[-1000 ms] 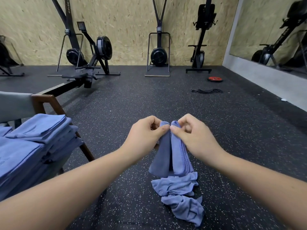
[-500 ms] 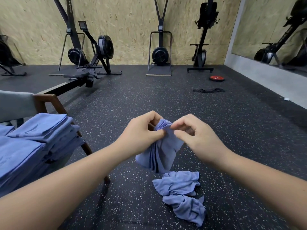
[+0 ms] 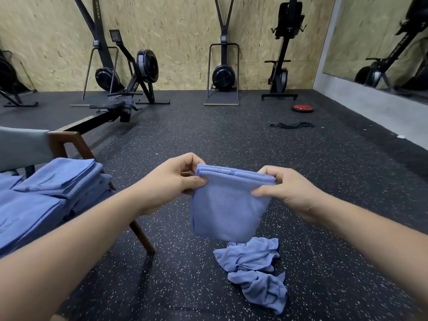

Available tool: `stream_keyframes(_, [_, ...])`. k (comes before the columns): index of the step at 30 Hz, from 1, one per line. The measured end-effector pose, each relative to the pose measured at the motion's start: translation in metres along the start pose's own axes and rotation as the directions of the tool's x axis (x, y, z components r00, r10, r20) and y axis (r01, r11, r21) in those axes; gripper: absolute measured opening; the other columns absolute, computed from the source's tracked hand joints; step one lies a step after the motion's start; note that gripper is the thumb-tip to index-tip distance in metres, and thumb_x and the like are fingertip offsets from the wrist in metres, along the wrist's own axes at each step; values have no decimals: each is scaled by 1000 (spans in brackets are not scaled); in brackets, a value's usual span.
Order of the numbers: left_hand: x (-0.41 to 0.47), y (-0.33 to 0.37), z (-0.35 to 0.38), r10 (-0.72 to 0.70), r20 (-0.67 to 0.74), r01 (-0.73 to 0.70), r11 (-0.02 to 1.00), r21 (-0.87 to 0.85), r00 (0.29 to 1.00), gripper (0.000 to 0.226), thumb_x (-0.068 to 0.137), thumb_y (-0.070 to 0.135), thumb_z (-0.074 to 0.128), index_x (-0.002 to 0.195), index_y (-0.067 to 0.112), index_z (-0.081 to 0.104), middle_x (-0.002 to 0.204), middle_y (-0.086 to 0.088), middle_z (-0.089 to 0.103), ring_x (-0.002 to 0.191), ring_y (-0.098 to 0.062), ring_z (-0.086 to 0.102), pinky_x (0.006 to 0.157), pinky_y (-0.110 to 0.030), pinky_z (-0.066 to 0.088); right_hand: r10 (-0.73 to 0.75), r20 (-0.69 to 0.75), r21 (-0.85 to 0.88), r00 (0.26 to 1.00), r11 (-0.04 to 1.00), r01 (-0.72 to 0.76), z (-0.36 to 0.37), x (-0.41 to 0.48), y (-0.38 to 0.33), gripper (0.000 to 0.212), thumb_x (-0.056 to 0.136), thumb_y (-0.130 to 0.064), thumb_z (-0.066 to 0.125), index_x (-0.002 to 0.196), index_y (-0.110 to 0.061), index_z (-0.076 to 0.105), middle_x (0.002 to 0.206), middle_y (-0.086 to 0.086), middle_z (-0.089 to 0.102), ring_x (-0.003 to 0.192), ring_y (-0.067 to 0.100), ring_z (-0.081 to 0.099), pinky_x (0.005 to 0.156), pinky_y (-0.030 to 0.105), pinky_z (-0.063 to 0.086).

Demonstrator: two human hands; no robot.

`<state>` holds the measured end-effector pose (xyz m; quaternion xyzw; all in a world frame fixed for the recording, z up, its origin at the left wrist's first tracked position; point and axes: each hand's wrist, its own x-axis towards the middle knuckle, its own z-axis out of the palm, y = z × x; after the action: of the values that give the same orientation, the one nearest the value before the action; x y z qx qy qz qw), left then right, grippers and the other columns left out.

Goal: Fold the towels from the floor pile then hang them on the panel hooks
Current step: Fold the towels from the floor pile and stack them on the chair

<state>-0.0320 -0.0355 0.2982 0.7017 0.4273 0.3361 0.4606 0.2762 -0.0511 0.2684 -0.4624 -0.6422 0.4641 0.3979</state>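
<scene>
Both bare forearms reach forward from the lower corners. The left hand (image 3: pixel 173 181) pinches the upper left corner of the folded towel (image 3: pixel 228 209), thumb in front. The right hand (image 3: pixel 288 189) pinches its upper right corner, the fingers behind it seemingly curled.

Folded towel (image 3: pixel 228 212) held between left hand (image 3: pixel 172 181) and right hand (image 3: pixel 286 188), above the floor (image 3: pixel 324 181). Pile (image 3: pixel 256 269) on floor below it. Stack (image 3: pixel 46 195) on chair (image 3: pixel 69 144), left. Rower (image 3: pixel 129 89) behind chair.
</scene>
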Motion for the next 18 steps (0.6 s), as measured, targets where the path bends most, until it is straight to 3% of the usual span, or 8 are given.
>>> stream_keyframes(2, [1,-6,-3,-34,-13,34,999,42,999,16,98,3,73,104,12,63,96,-3,69,91,-16,63,83,-41,53,-28,-63,77,998,997,33,-1,1,-5,16,86,-1,82,96,-10,73,88,2,72,84,12,61,76,29,44])
stream_keyframes(4, [2,-12,-3,-39,-1,38,988,152,999,23,91,8,79,99,23,64,92,-1,71,85,-16,61,81,-44,51,-66,-98,46,993,996,71,1,0,-9,16,90,2,78,101,-9,74,91,4,77,86,11,65,79,28,50])
stream_keyframes(7, [2,-12,7,-46,35,30,935,355,998,33,81,25,88,105,33,67,99,5,77,89,-11,69,86,-42,58,-136,-48,-155,990,980,127,10,-3,-15,21,90,3,78,105,-12,74,98,5,80,87,9,69,82,29,54])
stream_keyframes(11, [-3,4,32,61,120,-104,915,391,991,41,83,42,91,116,38,67,112,16,75,110,-1,68,98,-26,54,-187,23,-336,982,924,184,30,-7,-16,34,84,-11,84,108,-27,67,94,-5,79,89,18,75,82,41,59])
stream_keyframes(12, [-2,7,37,91,128,-135,909,395,988,39,83,46,90,114,37,67,111,17,75,109,-1,69,97,-27,54,-190,34,-368,981,910,189,33,-7,-16,36,83,-15,86,108,-29,64,89,-8,77,82,13,73,76,37,57])
stream_keyframes(15, [0,10,45,171,93,-194,884,425,981,32,83,50,89,101,33,68,95,14,74,90,-7,70,83,-30,56,-201,68,-445,977,870,210,41,-10,-16,43,83,-16,86,111,-24,54,71,-20,68,63,0,56,60,16,40])
stream_keyframes(18, [1,8,45,255,103,-273,840,469,961,20,90,36,85,96,27,69,80,15,69,72,-2,61,69,-19,47,-195,70,-453,978,867,205,46,-9,-15,46,81,-11,83,110,-25,50,67,-18,64,59,2,48,59,17,36])
